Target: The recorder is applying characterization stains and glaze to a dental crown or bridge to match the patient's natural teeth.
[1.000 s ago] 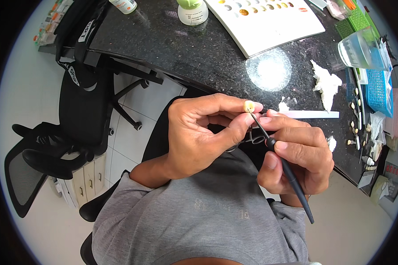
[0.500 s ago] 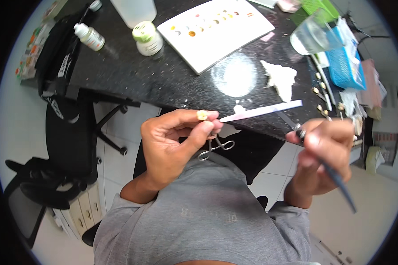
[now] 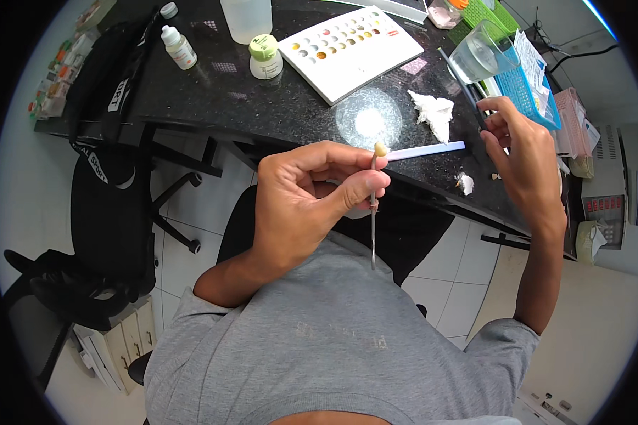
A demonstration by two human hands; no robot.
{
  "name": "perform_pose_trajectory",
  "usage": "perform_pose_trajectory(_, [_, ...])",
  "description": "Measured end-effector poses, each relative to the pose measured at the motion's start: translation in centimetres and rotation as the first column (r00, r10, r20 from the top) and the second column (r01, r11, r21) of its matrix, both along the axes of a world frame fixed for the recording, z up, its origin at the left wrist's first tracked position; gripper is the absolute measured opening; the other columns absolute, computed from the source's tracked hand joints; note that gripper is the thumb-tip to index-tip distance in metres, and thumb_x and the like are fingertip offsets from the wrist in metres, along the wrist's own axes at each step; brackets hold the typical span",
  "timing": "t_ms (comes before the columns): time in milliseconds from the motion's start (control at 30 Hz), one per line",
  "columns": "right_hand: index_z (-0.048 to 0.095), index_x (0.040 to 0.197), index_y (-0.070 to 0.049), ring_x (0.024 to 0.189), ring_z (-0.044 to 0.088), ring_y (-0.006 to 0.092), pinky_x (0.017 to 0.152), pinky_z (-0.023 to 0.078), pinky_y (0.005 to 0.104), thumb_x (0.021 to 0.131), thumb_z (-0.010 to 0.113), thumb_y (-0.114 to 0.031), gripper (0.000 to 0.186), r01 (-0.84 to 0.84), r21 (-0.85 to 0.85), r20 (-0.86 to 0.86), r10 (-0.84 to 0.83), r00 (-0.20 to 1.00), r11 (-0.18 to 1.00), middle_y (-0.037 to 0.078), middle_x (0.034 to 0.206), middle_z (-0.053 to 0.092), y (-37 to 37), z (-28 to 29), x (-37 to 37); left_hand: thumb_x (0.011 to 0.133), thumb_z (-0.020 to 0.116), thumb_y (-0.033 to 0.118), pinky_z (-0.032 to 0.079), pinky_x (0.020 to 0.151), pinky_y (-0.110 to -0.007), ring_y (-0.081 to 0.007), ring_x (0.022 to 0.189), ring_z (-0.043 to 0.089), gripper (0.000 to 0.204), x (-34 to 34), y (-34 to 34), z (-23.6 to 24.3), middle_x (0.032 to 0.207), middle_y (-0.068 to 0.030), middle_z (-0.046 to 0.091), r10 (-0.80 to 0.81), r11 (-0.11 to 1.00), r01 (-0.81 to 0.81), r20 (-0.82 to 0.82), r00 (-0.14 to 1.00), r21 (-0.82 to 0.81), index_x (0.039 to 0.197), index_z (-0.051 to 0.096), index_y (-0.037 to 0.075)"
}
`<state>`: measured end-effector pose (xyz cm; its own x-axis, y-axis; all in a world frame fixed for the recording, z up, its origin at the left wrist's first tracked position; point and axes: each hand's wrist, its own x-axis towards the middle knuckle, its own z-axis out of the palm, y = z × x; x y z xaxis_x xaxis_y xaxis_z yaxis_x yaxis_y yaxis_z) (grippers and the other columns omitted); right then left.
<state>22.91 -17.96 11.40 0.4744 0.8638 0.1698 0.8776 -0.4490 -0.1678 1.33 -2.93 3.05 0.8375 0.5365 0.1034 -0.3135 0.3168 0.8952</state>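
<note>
My left hand (image 3: 305, 198) pinches a slim metal locking clamp (image 3: 373, 237), seen edge-on with its handles hanging down. At the clamp's upper end, by my index fingertip, sits a small yellowish tooth-shaped piece (image 3: 380, 149). My right hand (image 3: 521, 149) is over the table's right side, its thumb and fingers closed on a slim dark-handled tool (image 3: 468, 92). That tool slants up and left beside a glass of clear liquid (image 3: 478, 57); its working tip cannot be made out. Just beyond the left fingertips a pale lavender strip (image 3: 432, 150) lies on the table.
On the black speckled table (image 3: 213, 99) are a white palette with coloured wells (image 3: 333, 81), a green-lidded jar (image 3: 266, 60), a dropper bottle (image 3: 179, 49) and crumpled tissue (image 3: 432, 113). A blue basket (image 3: 528, 85) stands right. A black chair (image 3: 113, 227) is at left.
My right hand has moved up and away over the table, bringing the dark tool beside the glass. My left hand has shifted right and upward, turning the clamp edge-on.
</note>
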Motion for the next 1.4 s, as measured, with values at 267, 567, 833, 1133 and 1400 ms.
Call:
perform_pose_trajectory(267, [0.067,0.109,-0.005,0.075,0.067,0.0234,0.072,0.054,0.0324,0.083,0.067,0.000,0.026,-0.034,-0.048,0.084,0.038,0.996,0.998,0.013,0.087,0.069,0.5,-1.3,1.1,0.087,0.071,0.007,0.060,0.060,-0.025,-0.0177,0.073,0.071,0.016,-0.2,-0.4,0.5,0.080,-0.0151,0.070,0.007,1.000,-0.007,-0.034,0.999,0.006,0.098,0.067,-0.005])
perform_pose_trajectory(567, [0.069,0.097,-0.001,0.069,0.066,0.0192,0.062,0.052,0.0294,0.083,0.069,0.000,0.015,-0.054,0.283,0.109,0.023,0.994,0.958,0.010,0.081,0.066,-2.6,0.9,-2.9,0.088,0.071,0.009,0.060,0.058,-0.025,-0.0177,0.072,0.071,0.019,0.6,-1.5,0.8,0.081,-0.0153,0.070,-0.028,1.000,0.028,-0.012,1.000,0.011,0.098,0.065,-0.005])
perform_pose_trajectory(833, [0.071,0.085,-0.001,0.053,0.059,0.0110,0.045,0.042,0.0214,0.081,0.076,-0.033,0.033,0.074,0.486,-0.413,0.154,0.898,0.871,0.006,0.068,0.065,-9.5,-3.3,-10.4,0.090,0.070,0.013,0.060,0.062,-0.024,-0.0138,0.074,0.070,0.021,3.2,-3.9,1.8,0.084,-0.0116,0.071,-0.237,0.970,0.236,-0.014,0.971,-0.064,0.101,0.066,-0.004])
perform_pose_trajectory(1133, [0.071,0.085,-0.003,0.053,0.061,0.0100,0.045,0.046,0.0212,0.071,0.085,-0.019,0.025,0.167,0.538,-0.508,0.160,0.846,0.826,0.005,0.068,0.066,-13.0,-5.3,-10.5,0.090,0.067,0.007,0.059,0.064,-0.027,-0.0169,0.078,0.069,0.018,6.8,-7.5,1.7,0.089,-0.0145,0.070,-0.295,0.953,0.290,-0.054,0.954,-0.088,0.102,0.063,-0.006])
perform_pose_trajectory(1400, [0.070,0.076,-0.005,0.052,0.063,0.0121,0.044,0.046,0.0214,0.070,0.082,-0.009,0.015,0.221,0.612,-0.393,0.049,0.918,0.759,0.005,0.066,0.067,-17.4,-5.3,-7.5,0.089,0.067,0.001,0.058,0.061,-0.025,-0.0186,0.076,0.070,0.011,11.9,-12.8,2.3,0.090,-0.0159,0.069,-0.308,0.951,0.308,0.038,0.951,-0.002,0.098,0.062,-0.005])
